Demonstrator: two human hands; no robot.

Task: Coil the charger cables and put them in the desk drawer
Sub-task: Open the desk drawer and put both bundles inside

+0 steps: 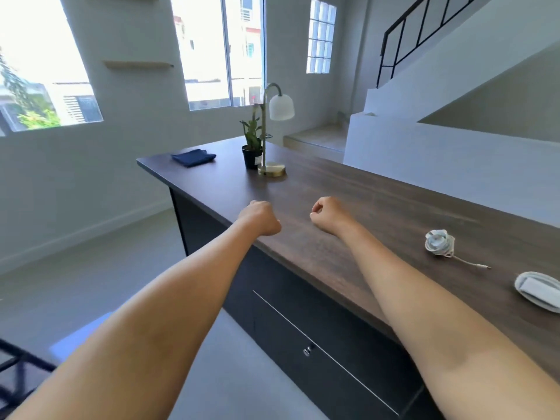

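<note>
Both arms stretch out over a dark wooden desk (pixel 348 207). My left hand (pixel 260 218) is a closed fist at the desk's front edge, holding nothing. My right hand (pixel 328 215) is also a fist, resting over the desktop. A bundled white charger cable (pixel 439 243) lies on the desk to the right, its plug end trailing loose toward the right. Another white coiled cable with a charger block (pixel 538 291) sits at the right edge of view. Below the desktop, the dark drawer front (pixel 333 344) with a small metal knob (pixel 307 350) is closed.
A folded dark blue cloth (pixel 194 157) lies at the desk's far end. Next to it stand a small potted plant (pixel 252 147) and a brass lamp with a white shade (pixel 272 140). A white stair wall runs behind the desk. Grey floor lies to the left.
</note>
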